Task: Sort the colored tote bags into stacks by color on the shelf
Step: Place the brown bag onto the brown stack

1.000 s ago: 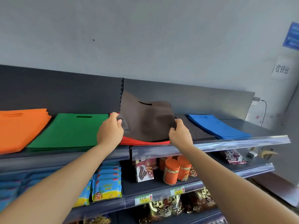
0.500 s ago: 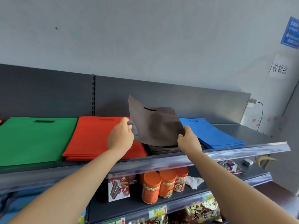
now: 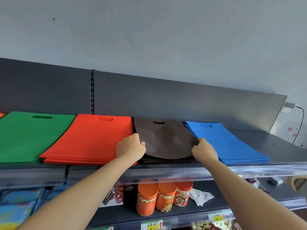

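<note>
A brown tote bag [image 3: 164,138] lies bowed on top of a dark brown stack between the red stack [image 3: 93,138] and the blue stack [image 3: 222,143] on the top shelf [image 3: 182,170]. My left hand [image 3: 130,147] pinches the bag's near left edge, and my right hand [image 3: 204,150] pinches its near right edge. A green stack [image 3: 29,135] sits left of the red one. A sliver of orange [image 3: 1,115] shows at the far left.
The shelf's dark back panel [image 3: 182,100] rises behind the stacks. Bare shelf surface [image 3: 269,146] extends right of the blue stack. Below, three orange jars [image 3: 164,198], a crumpled white paper [image 3: 201,196] and blue snack packs [image 3: 16,209] fill the lower shelf.
Both hands have carried the brown bag from above the red stack to the right and lowered it onto the brown stack. The view has shifted right.
</note>
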Demonstrator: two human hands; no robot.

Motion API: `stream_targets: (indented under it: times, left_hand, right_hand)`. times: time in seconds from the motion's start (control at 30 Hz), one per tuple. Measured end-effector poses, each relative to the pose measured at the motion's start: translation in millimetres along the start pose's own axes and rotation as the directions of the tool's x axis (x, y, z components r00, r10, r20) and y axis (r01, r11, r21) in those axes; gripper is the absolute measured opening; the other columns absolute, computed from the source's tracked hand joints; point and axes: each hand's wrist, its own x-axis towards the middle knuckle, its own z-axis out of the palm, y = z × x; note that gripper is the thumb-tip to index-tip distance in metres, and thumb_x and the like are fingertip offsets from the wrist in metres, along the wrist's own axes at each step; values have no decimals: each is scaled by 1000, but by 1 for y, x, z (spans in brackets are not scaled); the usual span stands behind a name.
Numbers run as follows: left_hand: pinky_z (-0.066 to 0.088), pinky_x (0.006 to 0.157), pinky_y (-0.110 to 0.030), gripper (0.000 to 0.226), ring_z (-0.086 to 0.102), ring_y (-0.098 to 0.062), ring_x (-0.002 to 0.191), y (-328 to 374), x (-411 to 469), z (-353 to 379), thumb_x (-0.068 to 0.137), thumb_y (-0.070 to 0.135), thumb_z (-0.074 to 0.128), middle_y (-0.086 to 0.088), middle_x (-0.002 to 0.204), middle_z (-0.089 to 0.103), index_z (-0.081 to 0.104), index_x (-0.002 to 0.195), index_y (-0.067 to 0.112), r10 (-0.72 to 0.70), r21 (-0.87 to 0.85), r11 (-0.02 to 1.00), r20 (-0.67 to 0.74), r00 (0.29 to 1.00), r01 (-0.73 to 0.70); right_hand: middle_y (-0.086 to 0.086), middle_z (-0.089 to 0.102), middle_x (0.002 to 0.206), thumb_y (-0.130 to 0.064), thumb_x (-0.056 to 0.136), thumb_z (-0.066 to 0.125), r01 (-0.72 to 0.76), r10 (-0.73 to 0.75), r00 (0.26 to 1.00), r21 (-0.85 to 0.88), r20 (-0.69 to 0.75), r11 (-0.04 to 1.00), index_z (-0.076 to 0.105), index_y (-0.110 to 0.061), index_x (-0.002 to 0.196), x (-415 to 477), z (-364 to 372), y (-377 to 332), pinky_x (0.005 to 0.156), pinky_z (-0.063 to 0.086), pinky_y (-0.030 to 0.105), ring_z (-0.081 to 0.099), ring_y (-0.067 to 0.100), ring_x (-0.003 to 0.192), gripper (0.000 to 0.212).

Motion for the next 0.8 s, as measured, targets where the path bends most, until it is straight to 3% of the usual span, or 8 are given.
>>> stream_targets:
  times: [0.1, 0.17, 0.27, 0.4, 0.5, 0.57, 0.7, 0.8]
  left_hand:
    - [35, 84, -35, 23, 58, -25, 105, 9, -1, 5, 97, 34, 44, -2, 112, 63, 55, 107, 16, -28, 135, 991, 44, 999, 22]
    - [34, 84, -35, 21, 58, -25, 103, 14, -5, 7, 97, 35, 43, -2, 109, 65, 55, 101, 18, -37, 214, 977, 54, 998, 24]
    - [33, 85, -35, 27, 57, -25, 106, 19, -12, 11, 97, 37, 43, -2, 110, 66, 59, 106, 18, -37, 314, 949, 60, 998, 17]
    - [34, 93, -38, 34, 47, -24, 118, 19, -14, 15, 96, 42, 43, -2, 121, 60, 62, 117, 23, -28, 400, 916, 63, 998, 0]
    - [33, 95, -38, 36, 40, -25, 120, 19, -17, 15, 95, 45, 45, -2, 125, 53, 62, 122, 27, 2, 413, 911, 32, 999, -15]
    - [34, 94, -37, 36, 40, -25, 118, 19, -20, 11, 95, 46, 45, -2, 123, 53, 63, 120, 26, 27, 412, 911, -5, 1000, -23]
    - [35, 92, -36, 37, 41, -25, 117, 8, -32, -8, 94, 45, 47, -2, 122, 55, 61, 119, 21, 49, 423, 906, -93, 994, -5]
    - [35, 95, -37, 39, 41, -24, 120, -14, -48, -27, 93, 42, 49, -1, 126, 54, 56, 125, 20, 34, 462, 886, -151, 988, 40]
  right_hand:
    - [4, 54, 87, -11, 88, 43, 44, -44, 999, -143, 2, 989, 48, -10, 102, 10, -3, 10, 81, 44, 35, 54, 26, 88, 15]
    - [4, 54, 88, -12, 88, 44, 87, -88, 996, -212, 6, 973, 45, -13, 95, 14, -5, 14, 84, 42, 36, 51, 25, 88, 7]
    - [5, 55, 90, -11, 87, 45, 135, -134, 991, -268, 19, 954, 47, -14, 87, 19, -4, 20, 88, 39, 36, 48, 24, 89, 4]
    - [6, 59, 93, -16, 86, 44, 153, -143, 988, -330, 54, 932, 46, -16, 70, 25, -1, 26, 86, 37, 36, 49, 24, 93, 16]
    - [8, 57, 107, -21, 85, 45, 178, -175, 984, -416, 45, 892, 54, -16, 82, 27, 1, 29, 88, 37, 35, 46, 27, 105, 10]
    - [9, 53, 115, -22, 84, 47, 222, -235, 972, -443, 27, 869, 57, -16, 97, 26, 2, 27, 90, 37, 35, 43, 28, 110, 18]
    - [9, 53, 122, -25, 86, 47, 379, -405, 914, -343, -5, 860, 57, -16, 120, 18, 9, 0, 94, 37, 39, 43, 30, 117, 36]
    - [8, 54, 124, -25, 87, 47, 482, -489, 871, -243, 33, 842, 57, -17, 125, -1, 20, -31, 96, 35, 40, 44, 30, 118, 40]
